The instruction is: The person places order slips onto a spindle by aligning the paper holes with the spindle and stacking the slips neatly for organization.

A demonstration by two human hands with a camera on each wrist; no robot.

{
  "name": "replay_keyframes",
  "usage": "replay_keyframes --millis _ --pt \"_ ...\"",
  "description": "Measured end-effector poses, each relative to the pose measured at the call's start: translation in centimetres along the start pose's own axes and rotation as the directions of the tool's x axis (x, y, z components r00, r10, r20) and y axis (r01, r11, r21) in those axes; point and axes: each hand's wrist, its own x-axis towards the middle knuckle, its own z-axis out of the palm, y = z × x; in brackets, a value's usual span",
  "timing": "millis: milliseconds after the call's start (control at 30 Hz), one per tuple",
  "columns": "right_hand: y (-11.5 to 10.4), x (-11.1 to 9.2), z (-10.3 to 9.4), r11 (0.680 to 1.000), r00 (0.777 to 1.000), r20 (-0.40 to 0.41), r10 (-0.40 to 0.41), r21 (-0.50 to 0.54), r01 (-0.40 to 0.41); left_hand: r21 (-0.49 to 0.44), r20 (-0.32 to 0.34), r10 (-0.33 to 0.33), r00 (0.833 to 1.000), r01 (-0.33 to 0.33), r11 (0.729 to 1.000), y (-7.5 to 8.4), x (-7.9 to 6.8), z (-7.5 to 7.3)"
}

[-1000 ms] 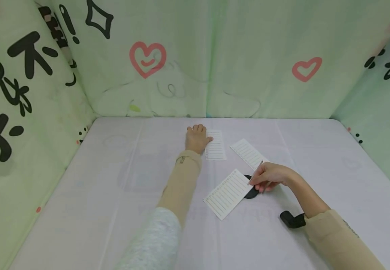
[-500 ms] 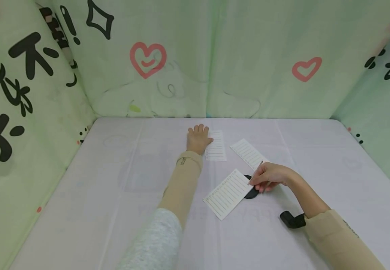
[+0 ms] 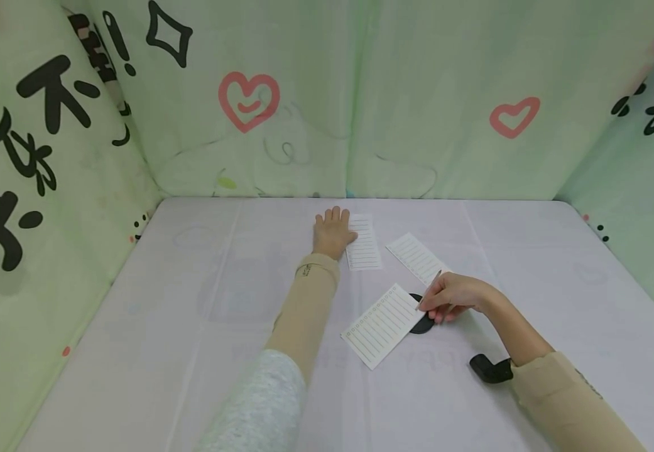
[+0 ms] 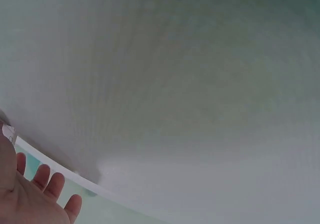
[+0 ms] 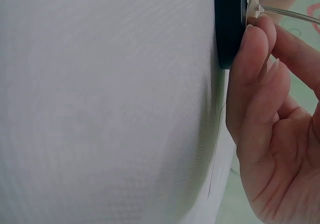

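Observation:
My left hand (image 3: 332, 235) lies with spread, straight fingers at the left edge of a far lined paper card (image 3: 364, 245), its thumb over that edge. In the left wrist view only part of this hand (image 4: 35, 199) shows. With its fingers curled, my right hand (image 3: 453, 295) pinches a thin, silvery rod (image 3: 431, 285); its kind is unclear. The rod's lower end meets the right corner of a nearer lined card (image 3: 383, 326). That corner overlies a black round disc (image 3: 421, 325). In the right wrist view the fingertips touch the card's edge beside the disc (image 5: 230, 29).
Another lined card (image 3: 417, 256) lies at an angle behind my right hand. A black bent object (image 3: 490, 368) sticks out by the right sleeve cuff. A white cloth covers the table (image 3: 163, 345). Green printed curtains (image 3: 417, 75) stand along its back and sides.
The far card has shifted slightly to the right and turned a little under my left thumb. My right hand, the rod and the near card stay in place.

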Motion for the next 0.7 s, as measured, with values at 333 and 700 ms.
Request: replay_keyframes --millis 333,700 --pt "0.07 0.07 0.12 1.000 1.000 -0.015 0.008 -0.011 -0.009 0.097 -0.083 0.079 0.993 -0.071 0.993 -0.12 -0.16 0.37" --pt "0.03 -0.01 0.12 1.000 1.000 -0.018 0.001 -0.015 -0.001 0.146 -0.128 0.161 0.979 -0.142 0.979 -0.06 0.01 0.40"
